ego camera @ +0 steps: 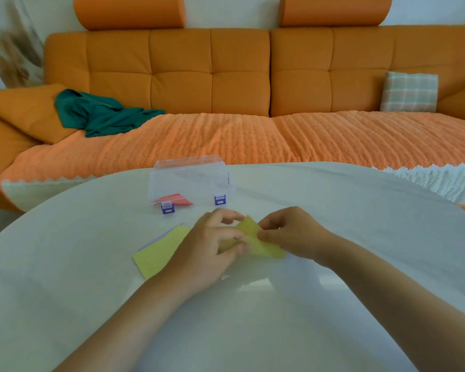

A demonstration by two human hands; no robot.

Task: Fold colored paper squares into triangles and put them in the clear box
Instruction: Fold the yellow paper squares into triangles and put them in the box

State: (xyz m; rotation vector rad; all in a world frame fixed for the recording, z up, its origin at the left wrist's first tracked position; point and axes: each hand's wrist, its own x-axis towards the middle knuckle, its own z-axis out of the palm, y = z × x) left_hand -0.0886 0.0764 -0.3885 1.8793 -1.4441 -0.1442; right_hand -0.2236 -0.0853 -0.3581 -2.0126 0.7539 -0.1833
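1. Waiting at left lie flat paper squares [160, 249], yellow on top; behind them the clear box [191, 178] holds a red triangle [176, 200].
2. The left hand [212, 248] pinches the thin yellow paper [253, 242] over the smooth table [91, 291].
3. The right hand [287, 234] pinches its other side; best to match corners, then press flat.

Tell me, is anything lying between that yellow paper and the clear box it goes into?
Nothing visible: only white table surface lies between the half-folded yellow paper sheet and the clear plastic box with blue latches.
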